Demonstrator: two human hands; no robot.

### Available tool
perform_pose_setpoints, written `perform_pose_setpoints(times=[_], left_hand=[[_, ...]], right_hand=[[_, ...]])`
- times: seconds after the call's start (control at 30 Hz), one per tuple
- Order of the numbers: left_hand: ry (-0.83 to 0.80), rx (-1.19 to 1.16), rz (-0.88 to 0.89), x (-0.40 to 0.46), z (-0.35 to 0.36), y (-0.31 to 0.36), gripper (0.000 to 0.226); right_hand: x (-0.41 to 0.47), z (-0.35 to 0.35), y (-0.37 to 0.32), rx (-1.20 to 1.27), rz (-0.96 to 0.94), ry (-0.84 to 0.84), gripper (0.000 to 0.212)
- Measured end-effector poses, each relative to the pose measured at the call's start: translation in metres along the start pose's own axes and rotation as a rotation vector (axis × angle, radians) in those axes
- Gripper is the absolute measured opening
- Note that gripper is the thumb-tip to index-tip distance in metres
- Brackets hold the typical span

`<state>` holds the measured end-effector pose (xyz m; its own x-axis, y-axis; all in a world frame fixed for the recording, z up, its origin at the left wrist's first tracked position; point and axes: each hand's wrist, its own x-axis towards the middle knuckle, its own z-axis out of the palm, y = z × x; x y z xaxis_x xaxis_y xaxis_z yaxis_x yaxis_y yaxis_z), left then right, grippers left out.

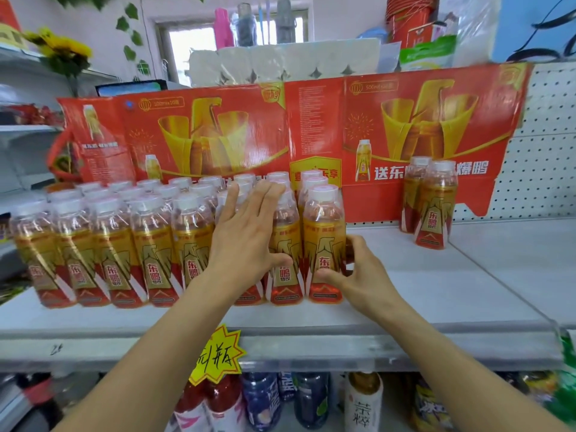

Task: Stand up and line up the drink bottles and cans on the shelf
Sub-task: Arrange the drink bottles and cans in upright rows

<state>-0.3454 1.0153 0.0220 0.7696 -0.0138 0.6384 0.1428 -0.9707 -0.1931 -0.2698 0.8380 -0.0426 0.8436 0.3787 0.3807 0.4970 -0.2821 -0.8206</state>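
On a grey shelf [436, 294] a block of bottles [118, 244] stands upright in rows, running from the far left to just right of centre. Behind it a red carton [311, 120] is propped as a backing. Well apart, at the far right of the shelf, a small cluster of the same bottles, the pair [428, 201], is seen upright; how many stand there cannot be told.

The left hand [246, 238] is laid flat against the near row, fingers spread and apart, with nothing clasped. The right hand [358, 272] is curled round the base of the end bottle [325, 244] at the block's right edge, thumb on its near face; the grip appears closed on it, though the far fingers are hidden.

The step in hand is judged to be squaring the block's right end. It would best be done with the end bottle pressed low, near its base, so that it slides and is not tipped. The flat left palm should be held steady as a stop, so that the neighbours are not pushed out of row. Labels should be left facing near, and the front edge kept level with the row. The pair is judged yet to be brought over.
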Motion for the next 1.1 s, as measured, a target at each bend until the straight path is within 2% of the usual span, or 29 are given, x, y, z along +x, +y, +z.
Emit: perform_pose_setpoints(times=[0.23,0.37,0.53,0.67,0.73,0.8,0.93,1.1], left_hand=[[-0.01,0.003,-0.012,-0.001,-0.002,0.003,0.118],[0.03,-0.069,-0.039,0.008,-0.005,0.023,0.113],[0.084,-0.088,0.027,0.033,-0.006,0.052,0.086],[0.122,-0.126,0.001,0.041,0.002,0.058,0.062],[0.144,-0.15,-0.019,0.042,0.004,0.059,0.058],[0.151,-0.175,-0.041,0.044,0.002,0.061,0.058],[0.127,-0.242,-0.075,0.055,-0.009,0.062,0.051],[-0.138,-0.206,-0.123,0.077,-0.024,0.065,0.063]], right_hand=[[0.005,0.0,0.005,-0.015,-0.017,-0.048,0.057],[0.007,-0.013,0.012,0.0,-0.057,-0.074,0.066],[0.036,-0.067,0.029,-0.007,-0.11,0.271,0.058],[0.079,-0.124,0.066,-0.083,0.049,0.521,0.076],[0.103,-0.146,0.088,-0.118,0.19,0.503,0.09],[0.124,-0.16,0.108,-0.054,0.276,0.417,0.096],[0.143,-0.173,0.126,0.01,0.344,0.278,0.07],[0.13,-0.17,0.11,-0.052,0.256,0.147,0.055]])
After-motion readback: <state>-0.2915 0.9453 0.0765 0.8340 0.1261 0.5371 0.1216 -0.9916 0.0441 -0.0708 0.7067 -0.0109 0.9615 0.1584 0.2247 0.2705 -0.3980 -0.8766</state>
